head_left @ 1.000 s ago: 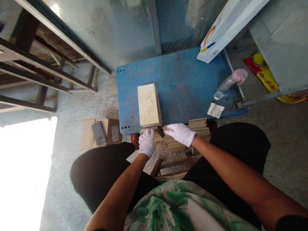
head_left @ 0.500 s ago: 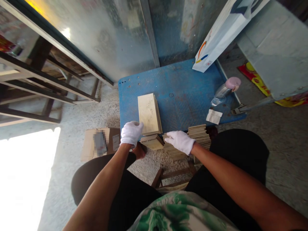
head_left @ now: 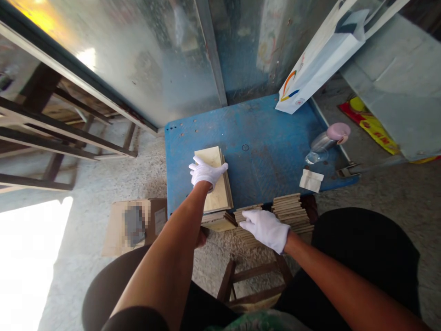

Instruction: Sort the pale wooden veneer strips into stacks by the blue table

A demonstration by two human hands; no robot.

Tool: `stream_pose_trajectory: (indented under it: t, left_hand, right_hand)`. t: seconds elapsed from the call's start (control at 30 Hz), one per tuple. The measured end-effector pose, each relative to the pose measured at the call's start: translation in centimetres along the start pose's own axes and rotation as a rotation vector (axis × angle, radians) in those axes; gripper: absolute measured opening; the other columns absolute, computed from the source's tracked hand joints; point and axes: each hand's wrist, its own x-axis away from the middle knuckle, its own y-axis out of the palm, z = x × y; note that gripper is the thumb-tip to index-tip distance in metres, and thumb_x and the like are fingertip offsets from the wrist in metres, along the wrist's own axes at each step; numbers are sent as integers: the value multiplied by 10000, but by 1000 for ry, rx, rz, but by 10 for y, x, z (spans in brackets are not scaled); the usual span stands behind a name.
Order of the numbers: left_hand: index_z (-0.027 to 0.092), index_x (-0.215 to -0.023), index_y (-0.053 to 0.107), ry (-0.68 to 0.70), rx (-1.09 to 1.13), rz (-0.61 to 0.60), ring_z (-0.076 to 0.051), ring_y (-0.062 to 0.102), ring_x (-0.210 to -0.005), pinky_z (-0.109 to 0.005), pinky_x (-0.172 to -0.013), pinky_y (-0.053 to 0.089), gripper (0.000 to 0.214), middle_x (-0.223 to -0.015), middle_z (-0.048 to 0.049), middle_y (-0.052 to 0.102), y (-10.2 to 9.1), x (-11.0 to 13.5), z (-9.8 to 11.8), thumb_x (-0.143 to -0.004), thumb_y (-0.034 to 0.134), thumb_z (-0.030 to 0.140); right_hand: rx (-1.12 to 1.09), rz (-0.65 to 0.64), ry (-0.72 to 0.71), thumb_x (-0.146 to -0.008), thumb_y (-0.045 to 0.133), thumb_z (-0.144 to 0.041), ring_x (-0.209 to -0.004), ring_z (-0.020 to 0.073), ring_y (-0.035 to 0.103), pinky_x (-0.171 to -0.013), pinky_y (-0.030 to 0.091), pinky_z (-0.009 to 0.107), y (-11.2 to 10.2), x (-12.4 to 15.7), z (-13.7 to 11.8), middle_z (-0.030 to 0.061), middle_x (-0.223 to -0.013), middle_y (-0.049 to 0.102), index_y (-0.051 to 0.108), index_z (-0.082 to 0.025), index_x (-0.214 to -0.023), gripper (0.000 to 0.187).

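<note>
My left hand (head_left: 206, 172), in a white glove, lies flat with fingers spread on top of a stack of pale rectangular tiles (head_left: 218, 197) on the blue metal platform (head_left: 262, 151). My right hand (head_left: 265, 227), also gloved, rests on the low stacks of thin tiles (head_left: 291, 211) at the platform's near edge, between my knees. Whether it grips a tile I cannot tell. Another small tile pile (head_left: 220, 221) sits just below the pale stack.
A bottle with a pink cap (head_left: 327, 140) and a white paper scrap (head_left: 311, 180) lie on the platform's right side. A white paper bag (head_left: 320, 59) leans at the back. A cardboard box (head_left: 132, 225) sits on the floor left, a wooden stool (head_left: 248, 285) under me.
My left hand has moved from the low tile pile up onto the pale stack and spread flat. My right hand has stayed on the low stacks. The view shifted slightly.
</note>
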Motion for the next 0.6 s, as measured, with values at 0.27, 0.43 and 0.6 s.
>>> stream_pose_trajectory:
  t: [0.27,0.43,0.6]
  left_hand:
    - [148,-1502,54,-25,-39,-10,-449,481,-1185,-525,-884,466,1287,-1383,-272,327,12,-9,3,-519,738,621]
    - [155,-1475,115,-25,27,8,-412,540,-1128,-496,-844,493,1238,-1322,-255,404,12,-11,-2,-515,766,590]
    - [165,-1442,176,-20,161,68,-354,567,-1110,-425,-827,523,1167,-1308,-221,449,-6,5,-12,-541,750,636]
  right_hand:
    - [-14,-9,-12,-907,488,-443,-853,217,662,-673,364,286,3,-3,-1,80,-928,718,649,-200,-927,293]
    - [-14,-10,-2,-904,499,-442,-787,194,654,-641,356,274,1,-2,0,56,-844,713,648,-204,-884,282]
    - [-120,36,-13,-903,511,-417,-851,201,664,-717,414,274,-1,-2,-1,71,-889,724,670,-187,-947,283]
